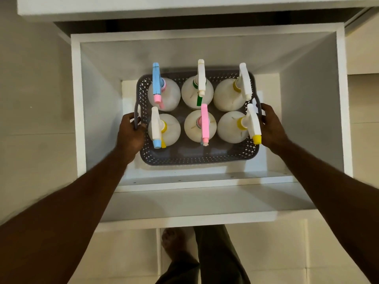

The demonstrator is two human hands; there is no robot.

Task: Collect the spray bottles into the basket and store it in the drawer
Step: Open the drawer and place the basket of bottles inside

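A grey perforated basket [196,157] sits low inside the open white drawer [75,103]. It holds several white spray bottles upright in two rows, with blue [156,80], white [201,78], pink [204,121] and yellow-tipped [254,125] trigger heads. My left hand [131,133] grips the basket's left handle. On the opposite side my right hand [270,127] grips the right handle. Whether the basket rests on the drawer floor or hangs just above it I cannot tell.
The drawer's front panel [194,212] juts toward me, with a white cabinet top [164,7] above the drawer's back. Beige floor tiles lie on both sides. My bare foot [174,247] and a dark trouser leg [217,253] stand right below the drawer front.
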